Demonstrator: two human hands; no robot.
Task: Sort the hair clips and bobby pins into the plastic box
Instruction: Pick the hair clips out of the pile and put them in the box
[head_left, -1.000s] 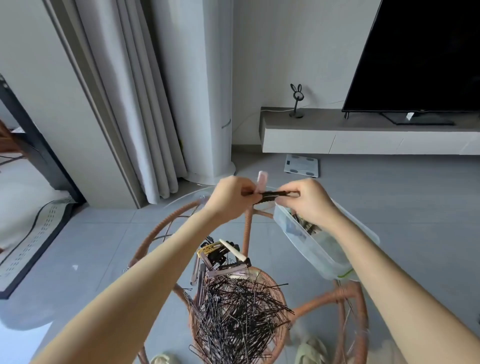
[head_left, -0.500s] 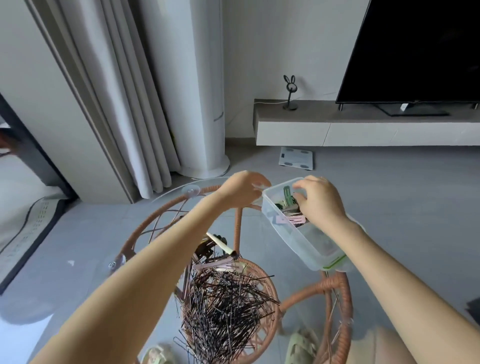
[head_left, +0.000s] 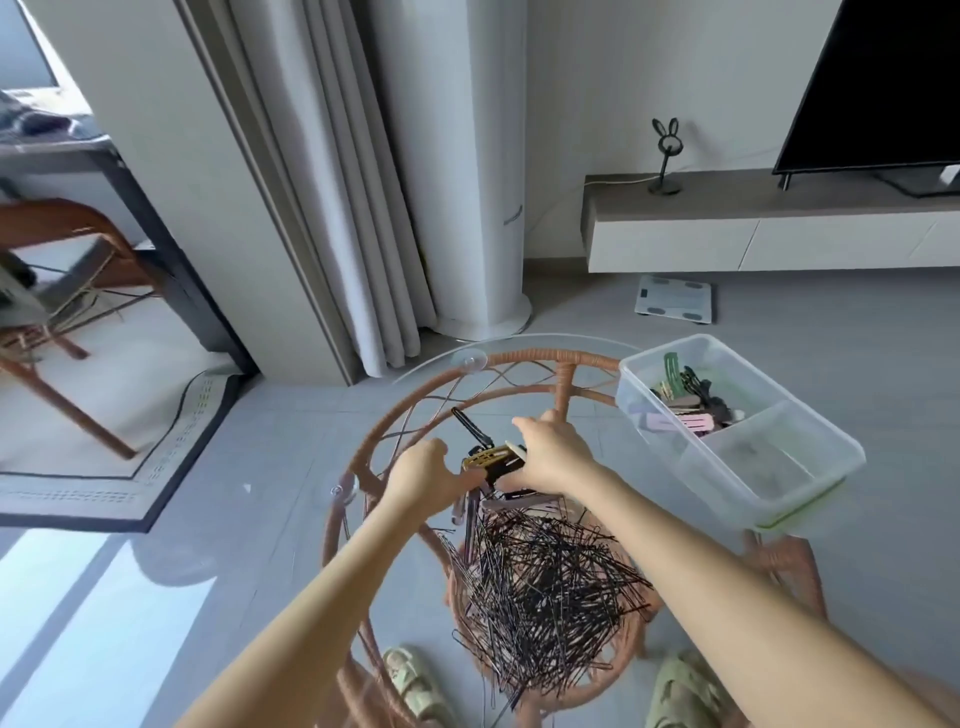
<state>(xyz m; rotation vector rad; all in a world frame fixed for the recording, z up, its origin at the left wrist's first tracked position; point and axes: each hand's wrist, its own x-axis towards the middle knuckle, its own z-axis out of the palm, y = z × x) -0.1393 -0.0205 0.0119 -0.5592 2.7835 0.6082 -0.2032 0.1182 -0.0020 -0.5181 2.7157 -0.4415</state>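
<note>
I am watching the left hand (head_left: 421, 478) reaching in over the glass table (head_left: 519, 358), knuckles toward me and fingers curled at the near end of a yellow clip (head_left: 491, 457). Its fingertips are hidden, so I cannot tell whether it is pinching the clip or only steadying it. The yellow clip is sitting on top of a small heap of hair clips (head_left: 498, 499) between the two hands, with a black clip (head_left: 470, 426) sticking up behind it. The right hand (head_left: 553, 457) is coming down on the other end, fingers bent over and, as I read it, pinching the yellow clip.

I am judging this as picking out the next clip. To do it well I would be lifting it straight up and clear before swinging right, since the clips are tangled and the loose bobby pins (head_left: 545, 582), piled just below in front, could be dragged along or scattered.

The plastic box (head_left: 769, 462) is waiting well to the right on the table edge. Sorted clips (head_left: 685, 408) are lying in its far compartment, and the near one looks almost bare, so the yellow clip should be going in with the others.

I am finding no readable brand, label or writing anywhere.
</note>
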